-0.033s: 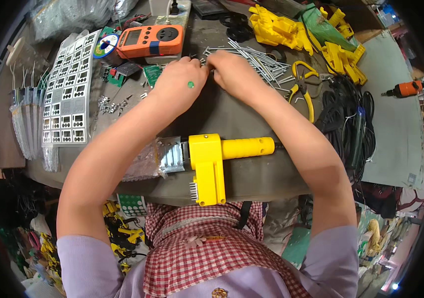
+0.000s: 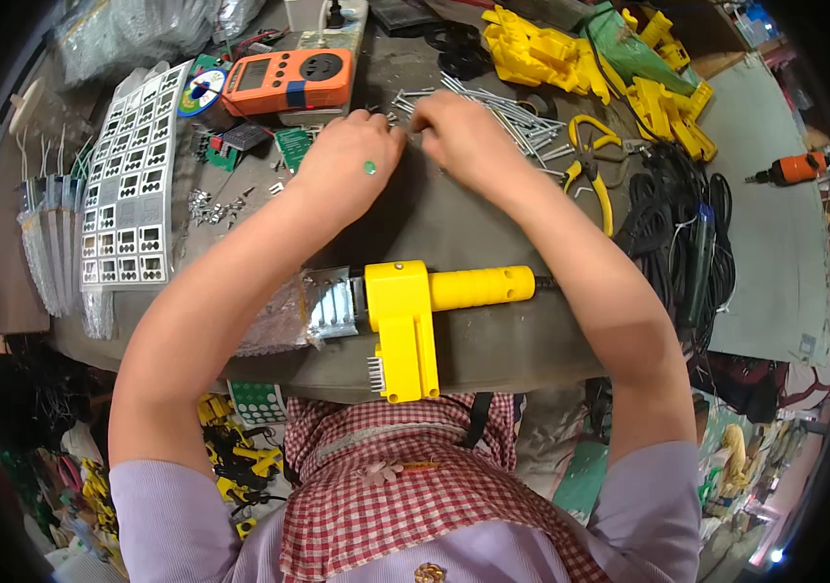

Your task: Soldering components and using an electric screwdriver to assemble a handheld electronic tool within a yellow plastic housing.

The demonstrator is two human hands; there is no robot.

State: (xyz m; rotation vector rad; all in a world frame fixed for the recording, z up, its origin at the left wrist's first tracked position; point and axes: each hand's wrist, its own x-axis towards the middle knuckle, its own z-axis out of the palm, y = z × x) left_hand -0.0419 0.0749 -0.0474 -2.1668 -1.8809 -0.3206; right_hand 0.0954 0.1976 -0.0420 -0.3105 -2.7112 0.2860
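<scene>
The workbench (image 2: 492, 233) is covered with a dark grey mat, and its near edge runs just in front of the person's checked apron (image 2: 415, 486). The open room is small: only a bare strip of mat lies between the two forearms, from the hands down to the yellow power tool (image 2: 415, 321), which lies across the near edge with its handle pointing right. On the left, a white perforated panel (image 2: 128, 185) and packs of small parts close that side. At the far edge sits an orange meter (image 2: 288, 80). On the right, yellow-handled pliers (image 2: 590, 165) and a pile of black cables (image 2: 687, 233) fill the space, and yellow plastic housings (image 2: 580, 53) are heaped at the far right.

The left hand (image 2: 347, 165) rests on the mat with its back up, and its fingers are bent down toward the table near the heap of long metal pins (image 2: 502, 112). The right hand (image 2: 468, 136) is just beside it, fingers also curled down, at the near end of the same pins. The fingertips of both hands meet near a few loose pins, almost touching each other. They seem to pinch something small there, but I cannot tell exactly what each hand grasps, because the fingers hide it.
</scene>
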